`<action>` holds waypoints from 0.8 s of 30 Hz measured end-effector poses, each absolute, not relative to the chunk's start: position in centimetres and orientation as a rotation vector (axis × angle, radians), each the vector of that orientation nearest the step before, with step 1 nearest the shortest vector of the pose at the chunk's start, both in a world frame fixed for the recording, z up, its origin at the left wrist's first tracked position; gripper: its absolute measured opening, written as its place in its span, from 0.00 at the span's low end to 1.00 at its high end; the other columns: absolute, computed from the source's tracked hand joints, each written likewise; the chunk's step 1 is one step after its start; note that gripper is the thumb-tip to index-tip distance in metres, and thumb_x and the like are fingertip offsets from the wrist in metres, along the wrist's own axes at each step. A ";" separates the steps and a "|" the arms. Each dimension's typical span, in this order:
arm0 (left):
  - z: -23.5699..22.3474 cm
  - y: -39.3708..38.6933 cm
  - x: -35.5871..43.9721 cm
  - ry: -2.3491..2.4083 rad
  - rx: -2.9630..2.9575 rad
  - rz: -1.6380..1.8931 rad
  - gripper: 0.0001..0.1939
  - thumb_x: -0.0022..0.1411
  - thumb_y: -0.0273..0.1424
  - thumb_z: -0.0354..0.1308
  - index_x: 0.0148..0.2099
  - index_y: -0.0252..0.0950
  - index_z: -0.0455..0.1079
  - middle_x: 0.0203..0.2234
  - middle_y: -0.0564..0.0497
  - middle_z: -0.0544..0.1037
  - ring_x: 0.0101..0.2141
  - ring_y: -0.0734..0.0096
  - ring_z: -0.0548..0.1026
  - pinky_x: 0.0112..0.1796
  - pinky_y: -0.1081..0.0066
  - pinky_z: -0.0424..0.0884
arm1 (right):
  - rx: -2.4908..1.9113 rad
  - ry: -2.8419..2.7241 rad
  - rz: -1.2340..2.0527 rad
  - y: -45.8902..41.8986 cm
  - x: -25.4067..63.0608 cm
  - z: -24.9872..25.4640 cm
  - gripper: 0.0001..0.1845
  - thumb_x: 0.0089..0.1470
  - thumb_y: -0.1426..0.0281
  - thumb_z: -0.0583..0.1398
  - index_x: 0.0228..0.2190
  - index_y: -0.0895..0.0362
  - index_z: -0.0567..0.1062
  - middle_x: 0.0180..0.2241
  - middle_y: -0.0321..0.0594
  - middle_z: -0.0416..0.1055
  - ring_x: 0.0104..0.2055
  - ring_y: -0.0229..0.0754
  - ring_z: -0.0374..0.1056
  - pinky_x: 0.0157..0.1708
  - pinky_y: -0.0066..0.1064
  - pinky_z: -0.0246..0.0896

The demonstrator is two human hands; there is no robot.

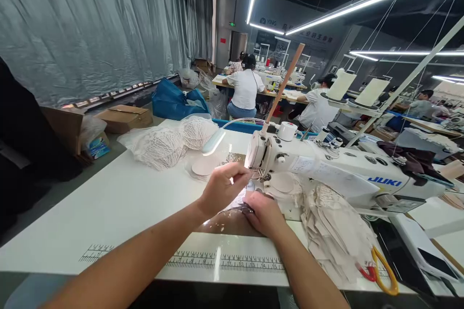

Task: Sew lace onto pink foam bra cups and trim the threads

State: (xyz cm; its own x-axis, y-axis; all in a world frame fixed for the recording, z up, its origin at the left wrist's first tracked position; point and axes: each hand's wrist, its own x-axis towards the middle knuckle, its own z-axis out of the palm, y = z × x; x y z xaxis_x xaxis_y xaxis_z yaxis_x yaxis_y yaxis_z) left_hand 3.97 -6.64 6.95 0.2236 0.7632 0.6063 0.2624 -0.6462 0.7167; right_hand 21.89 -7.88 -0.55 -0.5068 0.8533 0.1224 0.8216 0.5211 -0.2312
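My left hand [225,187] is raised beside the needle area of a white JUKI sewing machine [326,164]. Its thumb and index finger are pinched together; whatever is between them is too fine to make out. Lower and to the right, my right hand [266,211] is closed around dark metal thread snips [247,208], partly hidden by the fingers. Under both hands lies light lace fabric [232,201], lit by the machine lamp. A brown shiny sheet [228,223] covers the table in front. A round pale fabric piece [205,166] rests left of the needle.
White lace cups [159,147] are heaped on the left of the white table [145,203]. Beige fabric pieces [331,227] pile at right, by yellow-handled scissors [384,270]. A printed ruler [224,261] runs along the front edge. Other people [244,87] sit at machines beyond.
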 end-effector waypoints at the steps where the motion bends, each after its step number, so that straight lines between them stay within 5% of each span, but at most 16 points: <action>1: 6.8 -7.3 3.7 0.957 1.989 1.419 0.10 0.64 0.30 0.55 0.30 0.34 0.70 0.23 0.53 0.71 0.26 0.75 0.66 0.29 0.75 0.64 | -1.431 -2.542 0.198 -7.9 21.9 -0.6 0.11 0.55 0.68 0.56 0.41 0.52 0.73 0.37 0.39 0.70 0.39 0.42 0.64 0.34 0.29 0.51; 15: 1.8 -13.2 0.4 1.195 1.844 1.038 0.17 0.63 0.38 0.52 0.27 0.32 0.69 0.20 0.54 0.67 0.24 0.75 0.64 0.26 0.75 0.61 | -1.395 -2.544 0.120 -8.6 21.8 -0.1 0.14 0.58 0.58 0.57 0.36 0.54 0.73 0.34 0.37 0.69 0.36 0.40 0.64 0.33 0.29 0.50; 24: 1.9 -14.6 0.2 1.233 2.161 0.857 0.15 0.58 0.29 0.50 0.20 0.34 0.53 0.16 0.57 0.56 0.22 0.77 0.57 0.27 0.75 0.54 | -1.435 -2.532 0.073 -9.2 22.0 0.3 0.17 0.59 0.54 0.54 0.34 0.54 0.74 0.34 0.37 0.70 0.35 0.39 0.65 0.31 0.28 0.47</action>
